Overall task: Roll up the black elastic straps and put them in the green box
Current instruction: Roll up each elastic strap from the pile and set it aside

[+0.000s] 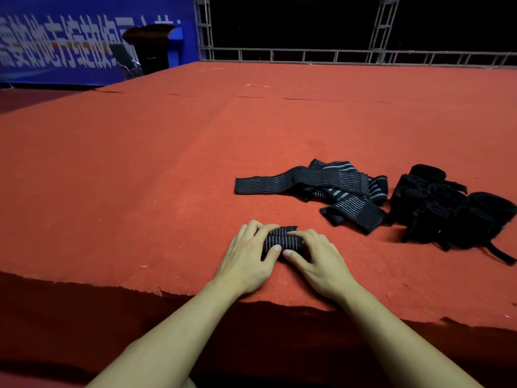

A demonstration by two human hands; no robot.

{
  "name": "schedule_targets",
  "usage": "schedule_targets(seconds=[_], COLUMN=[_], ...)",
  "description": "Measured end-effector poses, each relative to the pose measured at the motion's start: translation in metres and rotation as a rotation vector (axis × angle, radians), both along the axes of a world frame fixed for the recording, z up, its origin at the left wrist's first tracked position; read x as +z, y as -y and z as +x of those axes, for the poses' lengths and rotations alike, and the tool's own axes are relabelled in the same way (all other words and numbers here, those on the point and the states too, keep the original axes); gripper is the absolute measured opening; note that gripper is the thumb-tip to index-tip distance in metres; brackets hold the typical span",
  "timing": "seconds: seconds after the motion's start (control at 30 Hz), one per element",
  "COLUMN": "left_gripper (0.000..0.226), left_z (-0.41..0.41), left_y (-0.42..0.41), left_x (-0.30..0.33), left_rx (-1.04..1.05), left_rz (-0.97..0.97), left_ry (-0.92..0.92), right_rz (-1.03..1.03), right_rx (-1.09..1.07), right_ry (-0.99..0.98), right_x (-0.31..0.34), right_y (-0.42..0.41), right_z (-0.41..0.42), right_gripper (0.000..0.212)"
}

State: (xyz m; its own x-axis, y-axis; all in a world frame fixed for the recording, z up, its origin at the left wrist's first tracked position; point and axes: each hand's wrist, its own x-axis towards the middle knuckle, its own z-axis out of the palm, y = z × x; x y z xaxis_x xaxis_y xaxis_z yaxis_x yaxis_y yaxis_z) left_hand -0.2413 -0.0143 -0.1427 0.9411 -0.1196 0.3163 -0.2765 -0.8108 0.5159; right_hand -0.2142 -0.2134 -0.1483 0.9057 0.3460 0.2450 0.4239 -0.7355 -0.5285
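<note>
A rolled black elastic strap with grey stripes [281, 240] lies on the red carpeted platform [167, 169] near its front edge. My left hand [246, 259] grips its left end, fingers curled over the top and thumb at the front. My right hand [316, 259] grips its right end the same way. Loose unrolled striped straps [330, 186] lie in a tangle further back to the right. No green box is in view.
A heap of plain black fabric pieces [444, 208] sits at the far right, beside the loose straps. The platform's frayed front edge [195, 294] runs just under my wrists. A metal truss [307, 56] and a blue banner [70, 37] stand behind the platform.
</note>
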Motion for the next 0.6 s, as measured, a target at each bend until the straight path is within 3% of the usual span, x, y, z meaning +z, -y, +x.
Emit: schedule_targets(seconds=[0.27,0.4,0.6], left_gripper=[0.02,0.025,0.037], left_z=[0.0026,0.0044,0.0061], left_y=[-0.0019,-0.0014,0.0], left_x=[0.0,0.0,-0.0021], left_rx=[0.013,0.024,0.012], left_rz=[-0.051,-0.048,-0.094], left_ry=[-0.005,-0.019,-0.034], right_rz=[0.137,0.091,0.063], right_rx=[0.015,-0.033,-0.045], right_ry=[-0.01,-0.025,-0.036], right_x=[0.0008,-0.0018,0.002], right_y=[0.0001,0.0,-0.0014], right_z=[-0.0057,-0.0035,-0.0036], right_gripper=[0.036,0.044,0.026])
